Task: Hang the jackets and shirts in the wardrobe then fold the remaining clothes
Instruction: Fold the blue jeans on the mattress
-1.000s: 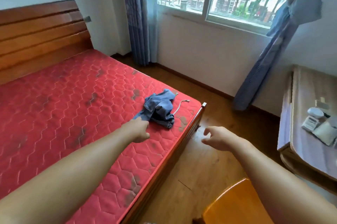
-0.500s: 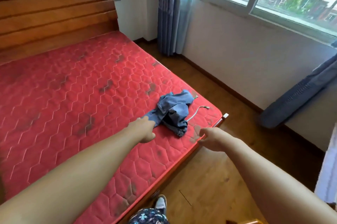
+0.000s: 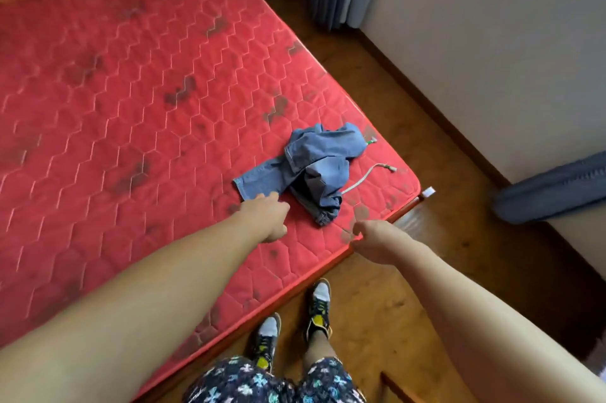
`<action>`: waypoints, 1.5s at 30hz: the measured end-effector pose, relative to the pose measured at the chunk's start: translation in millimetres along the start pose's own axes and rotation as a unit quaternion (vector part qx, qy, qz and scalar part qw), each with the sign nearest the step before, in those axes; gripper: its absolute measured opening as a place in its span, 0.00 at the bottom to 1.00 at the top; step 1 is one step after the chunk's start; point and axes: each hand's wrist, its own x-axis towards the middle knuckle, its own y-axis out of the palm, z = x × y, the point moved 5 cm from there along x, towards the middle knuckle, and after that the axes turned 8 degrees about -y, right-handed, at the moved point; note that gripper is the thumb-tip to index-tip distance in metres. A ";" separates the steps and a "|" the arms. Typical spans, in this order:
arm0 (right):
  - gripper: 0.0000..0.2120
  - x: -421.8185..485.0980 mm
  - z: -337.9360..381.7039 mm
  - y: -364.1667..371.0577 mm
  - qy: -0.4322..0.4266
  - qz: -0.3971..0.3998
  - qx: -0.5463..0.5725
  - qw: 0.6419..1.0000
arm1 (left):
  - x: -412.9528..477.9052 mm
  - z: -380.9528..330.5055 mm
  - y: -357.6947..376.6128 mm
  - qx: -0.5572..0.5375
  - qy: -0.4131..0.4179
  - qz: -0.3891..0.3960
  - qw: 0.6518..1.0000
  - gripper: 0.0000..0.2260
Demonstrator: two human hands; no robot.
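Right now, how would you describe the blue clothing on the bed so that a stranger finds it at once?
Start at the big red mattress and follow it to its right corner, beside the wooden floor. There lies a crumpled blue denim garment, the only clothing there. The thin white cord next to it is string, not cloth.

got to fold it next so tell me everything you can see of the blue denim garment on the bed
The denim garment is faded blue cloth, crumpled in a heap with one flat hemmed part stretching toward the person. It lies near a corner of the red mattress. A pale cord trails from under it. The left hand reaches its hem; contact cannot be told. The right hand is apart.
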 end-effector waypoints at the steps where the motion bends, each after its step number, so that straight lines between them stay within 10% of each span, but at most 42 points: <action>1: 0.19 17.5 -8.3 2.1 -0.008 0.010 -0.004 1.000 | 14.0 -4.5 3.1 -0.007 -0.008 0.008 1.000 0.17; 27: 0.33 322.5 -135.7 146.0 -0.039 0.111 0.086 0.989 | 307.3 -98.8 196.4 0.036 -0.036 0.101 0.994 0.18; 35: 0.16 319.1 -106.9 91.9 -0.063 -0.161 0.268 0.948 | 316.2 -100.1 167.8 0.014 -0.011 0.017 1.000 0.20; 45: 0.12 245.3 -27.6 -106.9 -0.107 -0.292 0.322 0.894 | 221.7 -21.0 -34.7 -0.148 0.006 -0.230 0.962 0.16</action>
